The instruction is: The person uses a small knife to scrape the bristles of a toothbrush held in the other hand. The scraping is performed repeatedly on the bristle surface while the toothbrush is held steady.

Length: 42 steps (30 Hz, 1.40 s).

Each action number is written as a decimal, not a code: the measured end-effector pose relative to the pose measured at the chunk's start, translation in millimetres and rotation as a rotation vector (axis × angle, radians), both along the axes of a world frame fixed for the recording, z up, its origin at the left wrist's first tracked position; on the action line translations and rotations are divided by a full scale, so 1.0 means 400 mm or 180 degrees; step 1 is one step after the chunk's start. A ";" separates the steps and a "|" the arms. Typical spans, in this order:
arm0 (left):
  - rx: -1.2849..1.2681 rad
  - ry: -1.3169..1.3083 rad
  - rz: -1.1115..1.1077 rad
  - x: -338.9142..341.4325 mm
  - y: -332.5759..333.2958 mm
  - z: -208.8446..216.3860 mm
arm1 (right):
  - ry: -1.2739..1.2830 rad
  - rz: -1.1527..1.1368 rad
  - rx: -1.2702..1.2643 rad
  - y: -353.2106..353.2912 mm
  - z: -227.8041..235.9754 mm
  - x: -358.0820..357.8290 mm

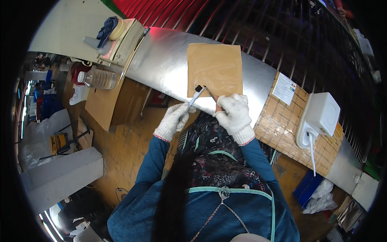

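Note:
My left hand [173, 121], in a white knitted glove, is closed around a small brush [195, 96] with a pale handle and a black bristle head. Opposite it, my gloved right hand [234, 114] grips a slim, dark pointed tool [210, 93] with an orange-brown handle; its exact kind is unclear. The brush head and the tool's tip come close together, and I cannot tell whether they touch. Both are over the lower edge of a square brown paper sheet [215, 66], which lies on a shiny metal worktop [165, 50].
A white device [322, 115] with a cable stands on a woven-pattern mat [278, 123] at the right. Dark metal bars [258, 40] run beyond the worktop. To the left are a clear bottle [100, 78], a cardboard box [107, 103] and a tape roll [117, 29].

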<state>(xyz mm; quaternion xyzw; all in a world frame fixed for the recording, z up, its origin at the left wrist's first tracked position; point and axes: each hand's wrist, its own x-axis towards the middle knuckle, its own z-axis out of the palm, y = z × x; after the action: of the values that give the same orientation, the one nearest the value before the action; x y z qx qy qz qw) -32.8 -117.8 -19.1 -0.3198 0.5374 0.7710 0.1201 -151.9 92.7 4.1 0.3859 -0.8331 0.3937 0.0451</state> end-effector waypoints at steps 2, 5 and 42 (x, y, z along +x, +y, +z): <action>-0.0145 -0.0076 -0.0005 0.001 0.004 0.015 | -0.0009 -0.0005 0.0001 -0.002 -0.001 0.000; -0.0268 -0.0173 0.0012 -0.001 0.009 0.032 | -0.0006 -0.0002 0.0007 -0.001 -0.001 0.000; -0.0978 -0.0208 -0.0400 -0.018 -0.019 0.061 | 0.0057 -0.0077 0.0198 0.001 -0.008 -0.003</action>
<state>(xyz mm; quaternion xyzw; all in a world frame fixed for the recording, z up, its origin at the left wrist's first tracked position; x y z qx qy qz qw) -40.0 -125.2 5.3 -0.3250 0.6638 0.6599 0.1352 -153.0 93.2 1.0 0.3806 -0.8491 0.3636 0.0453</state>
